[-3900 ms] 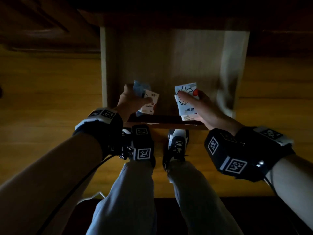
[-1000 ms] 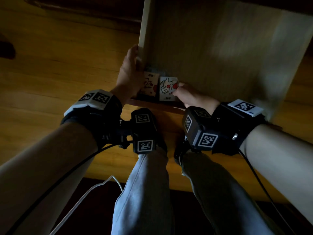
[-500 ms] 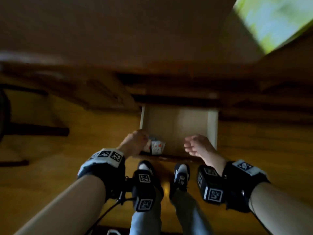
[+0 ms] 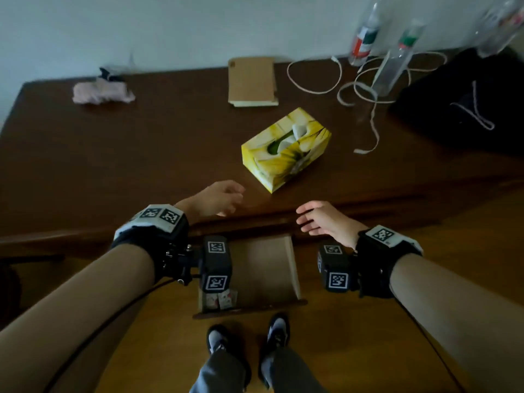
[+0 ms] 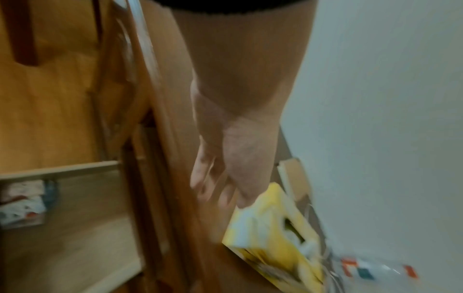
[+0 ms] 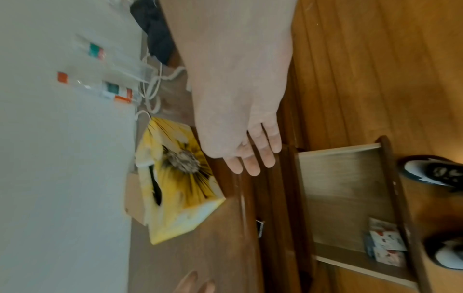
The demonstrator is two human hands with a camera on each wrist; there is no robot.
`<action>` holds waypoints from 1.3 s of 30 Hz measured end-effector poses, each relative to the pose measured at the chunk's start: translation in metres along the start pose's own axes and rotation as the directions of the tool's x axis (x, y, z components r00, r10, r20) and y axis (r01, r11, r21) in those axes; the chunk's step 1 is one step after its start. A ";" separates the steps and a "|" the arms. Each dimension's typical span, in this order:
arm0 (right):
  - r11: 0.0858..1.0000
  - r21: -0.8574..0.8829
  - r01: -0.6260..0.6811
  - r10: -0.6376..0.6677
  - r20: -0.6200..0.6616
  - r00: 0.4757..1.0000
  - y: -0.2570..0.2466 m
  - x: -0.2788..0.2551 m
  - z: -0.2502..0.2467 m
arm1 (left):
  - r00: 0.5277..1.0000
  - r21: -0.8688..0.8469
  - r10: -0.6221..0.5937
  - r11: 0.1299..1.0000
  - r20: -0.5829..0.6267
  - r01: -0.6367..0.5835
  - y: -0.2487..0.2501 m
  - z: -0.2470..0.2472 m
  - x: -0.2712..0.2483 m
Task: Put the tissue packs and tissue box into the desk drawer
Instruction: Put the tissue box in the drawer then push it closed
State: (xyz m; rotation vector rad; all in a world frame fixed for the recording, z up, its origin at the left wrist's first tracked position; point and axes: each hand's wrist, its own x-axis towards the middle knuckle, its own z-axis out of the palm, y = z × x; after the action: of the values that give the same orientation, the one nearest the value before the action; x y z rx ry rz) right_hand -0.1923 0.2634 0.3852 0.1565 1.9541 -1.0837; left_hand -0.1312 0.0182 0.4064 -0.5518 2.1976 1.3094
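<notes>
The tissue packs (image 4: pixel 220 299) are already lying in the near left corner of the open desk drawer (image 4: pixel 263 268), so the step in hand looks to be fetching the yellow tissue box (image 4: pixel 286 148), which is sitting at an angle on the dark wooden counter (image 4: pixel 141 154), near its front edge and just beyond both hands. The left hand (image 4: pixel 218 198) is hovering over the counter close to the box's near corner, fingers loosely spread and holding nothing; the left wrist view is too blurred to tell whether a fingertip is touching the carton. The right hand (image 4: pixel 323 219) is hanging above the counter's front edge, over the drawer opening, fingers straight and relaxed, also empty. Judging from this, the next move is calling for both hands to close in on the box's long sides, lift it off the counter and lower it into the free space to the right of the packs.
</notes>
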 end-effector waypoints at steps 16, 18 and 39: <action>0.943 0.051 0.328 -0.301 -0.283 0.911 -0.072 0.061 -0.079 | 0.942 0.612 0.297 0.778 -0.156 -0.144 0.063 0.047 0.087; 0.949 0.032 0.315 -0.296 -0.260 0.919 -0.070 0.067 -0.081 | 0.933 0.629 0.322 0.761 -0.158 -0.156 0.057 0.048 0.088; 0.974 0.228 -0.008 0.061 -0.225 0.973 -0.002 -0.005 0.006 | 0.944 0.736 0.321 0.621 0.076 -0.270 -0.012 0.040 -0.032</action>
State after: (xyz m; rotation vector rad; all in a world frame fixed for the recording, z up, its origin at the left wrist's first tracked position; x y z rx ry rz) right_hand -0.1866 0.2587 0.3886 0.4570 2.0173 -1.3115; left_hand -0.0904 0.0513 0.4021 0.1093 2.6852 0.3999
